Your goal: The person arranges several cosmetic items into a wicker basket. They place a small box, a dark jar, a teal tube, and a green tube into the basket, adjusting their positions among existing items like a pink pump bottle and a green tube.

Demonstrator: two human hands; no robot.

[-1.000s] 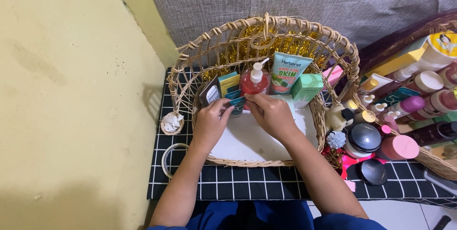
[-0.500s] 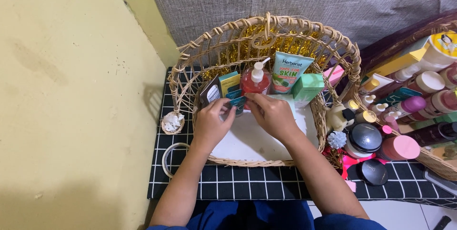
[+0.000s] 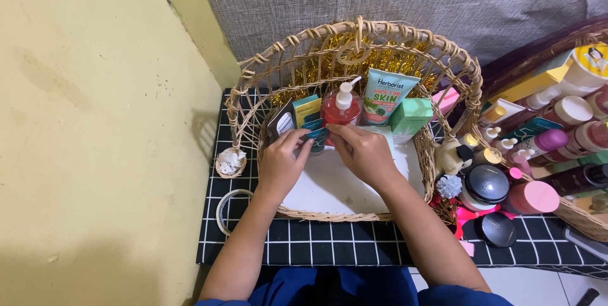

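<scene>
With the left hand (image 3: 278, 165), pinches one end of a small teal box (image 3: 315, 133), thumb and forefinger closed on it, other fingers curled. Grips the other end with the right hand (image 3: 364, 154), fingertips closed likewise, so that the box hangs between both hands, low over the white floor (image 3: 329, 185) of the wicker basket (image 3: 244, 100) and just in front of the red pump bottle (image 3: 342, 109).

Shows almost no change from a second ago: same pinch, same place, only a slight closing-in of the left fingers on the box. Means, as a judgement, fine handling of the box rather than carrying or setting down; not yet released among the standing items.

Farthest left, outside the basket: a small woven dish (image 3: 230, 162) with something white in it, and below it a pale ring (image 3: 223, 211), both on the black checked cloth (image 3: 316, 246). Inside, along the back wall before gold tinsel (image 3: 316, 59): a dark packet (image 3: 280, 122), a yellow-and-teal carton (image 3: 306, 109), then the pump bottle, a green-and-white tube (image 3: 387, 94), a green carton (image 3: 410, 118), and a pink item (image 3: 446, 100) against the right wall. Beyond the rim to the right: a dark round jar (image 3: 486, 184), a black compact (image 3: 497, 229), a pink-lidded jar (image 3: 534, 197), and a second basket (image 3: 570, 211) crowded with bottles.
</scene>
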